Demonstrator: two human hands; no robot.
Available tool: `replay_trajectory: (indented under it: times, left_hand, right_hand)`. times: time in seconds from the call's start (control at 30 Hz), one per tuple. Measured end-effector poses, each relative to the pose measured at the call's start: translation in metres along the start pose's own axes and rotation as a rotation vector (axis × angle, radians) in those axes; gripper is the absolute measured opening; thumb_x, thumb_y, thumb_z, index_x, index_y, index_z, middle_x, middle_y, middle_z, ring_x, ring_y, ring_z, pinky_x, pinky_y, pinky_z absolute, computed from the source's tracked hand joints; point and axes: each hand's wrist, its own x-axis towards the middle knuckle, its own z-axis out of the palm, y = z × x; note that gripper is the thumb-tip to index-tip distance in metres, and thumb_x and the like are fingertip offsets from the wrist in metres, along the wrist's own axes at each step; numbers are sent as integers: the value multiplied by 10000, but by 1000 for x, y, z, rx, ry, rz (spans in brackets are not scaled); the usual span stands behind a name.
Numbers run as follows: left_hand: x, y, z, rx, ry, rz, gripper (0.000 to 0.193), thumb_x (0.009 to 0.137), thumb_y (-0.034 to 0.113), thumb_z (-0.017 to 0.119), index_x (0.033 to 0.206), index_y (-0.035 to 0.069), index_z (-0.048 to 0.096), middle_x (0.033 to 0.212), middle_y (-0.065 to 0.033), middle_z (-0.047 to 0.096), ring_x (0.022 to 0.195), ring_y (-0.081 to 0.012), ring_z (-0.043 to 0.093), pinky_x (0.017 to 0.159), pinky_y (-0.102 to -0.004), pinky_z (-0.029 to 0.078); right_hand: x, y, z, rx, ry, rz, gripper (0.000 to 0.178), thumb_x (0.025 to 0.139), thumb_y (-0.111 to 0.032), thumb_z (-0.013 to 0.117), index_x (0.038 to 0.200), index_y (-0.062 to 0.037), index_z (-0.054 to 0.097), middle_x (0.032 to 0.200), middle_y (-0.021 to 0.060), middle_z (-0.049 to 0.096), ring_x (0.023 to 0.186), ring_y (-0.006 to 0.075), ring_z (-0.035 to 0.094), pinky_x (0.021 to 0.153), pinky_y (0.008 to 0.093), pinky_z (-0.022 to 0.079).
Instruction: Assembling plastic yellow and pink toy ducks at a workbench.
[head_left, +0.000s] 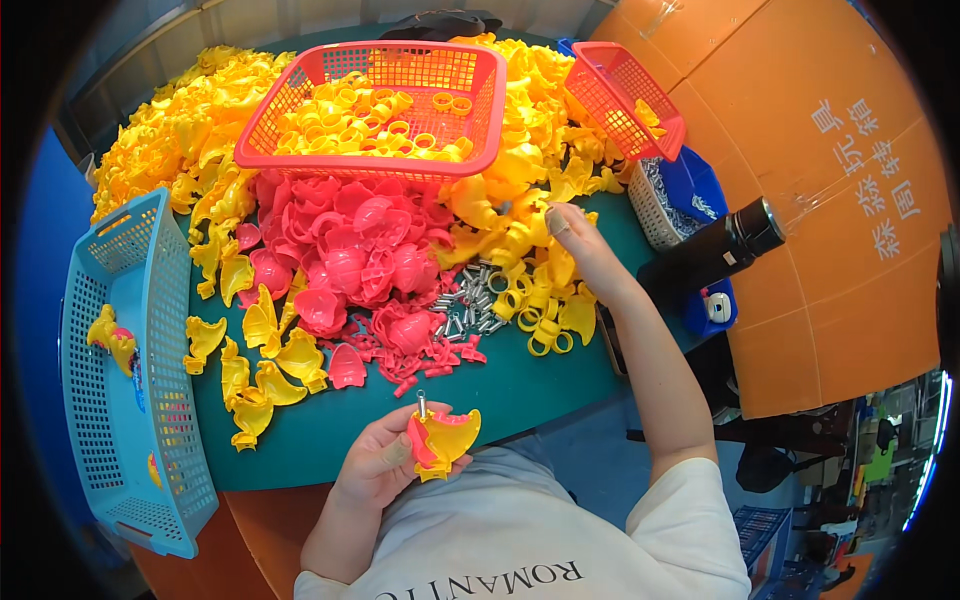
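Near the table's front edge, my left hand (378, 458) is closed around a half-built plastic toy piece (445, 440). A yellow curved shell and a pink part fit together in it, and a small metal cylinder sticks up from its top. At the right, my right hand (585, 245) is over the yellow shell pile (485, 205); a tan wrap covers one fingertip. Most of its fingers are hidden or bent away, so whether it grips a piece is unclear. Below it lie yellow rings (540, 315) and small metal cylinders (468, 300).
Pink shells (350, 250) heap mid-table, under a red basket (490, 140) of yellow rings. A blue basket (185, 430) with a few assembled pieces stands at the left. On the right are a smaller red basket (610, 100), a black bottle (715, 250) and an orange panel (790, 330).
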Motion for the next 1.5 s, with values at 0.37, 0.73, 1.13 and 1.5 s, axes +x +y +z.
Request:
replay_trajectory:
  times: [0.37, 0.73, 1.13, 1.5]
  left_hand:
    - [1, 2, 5, -15, 60, -7, 536, 938, 237, 580, 1346, -53, 388, 1248, -251, 551, 1033, -418, 626, 896, -488, 527]
    - [5, -3, 35, 77, 198, 123, 473, 962, 175, 537, 1373, -9, 392, 1304, -224, 519, 1122, -414, 581, 946, -489, 492]
    - [-7, 23, 20, 185, 299, 98, 475, 959, 189, 560, 1342, -58, 427, 1245, -199, 581, 1069, -335, 634, 865, -424, 563]
    - [-6, 25, 27, 197, 343, 94, 536, 935, 224, 597, 1339, -79, 418, 1243, -204, 580, 1071, -334, 633, 889, -402, 550]
  right_hand:
    - [-83, -30, -25, -252, 206, -29, 355, 832, -282, 730, 1020, 10, 658, 1036, 111, 641, 978, 180, 586, 844, 306, 465]
    - [-132, -30, 20, 374, 374, -45, 126, 815, -54, 709, 880, 44, 664, 846, 35, 639, 706, 68, 563, 602, 185, 428]
    - [-133, -41, 68, -174, -65, -63, 257, 772, -90, 755, 995, -1, 661, 955, 85, 664, 802, 176, 595, 696, 289, 485]
    - [-154, -45, 94, -463, -28, -348, 697, 607, -97, 841, 1230, 16, 548, 1159, 175, 619, 1074, 348, 582, 911, 386, 485]
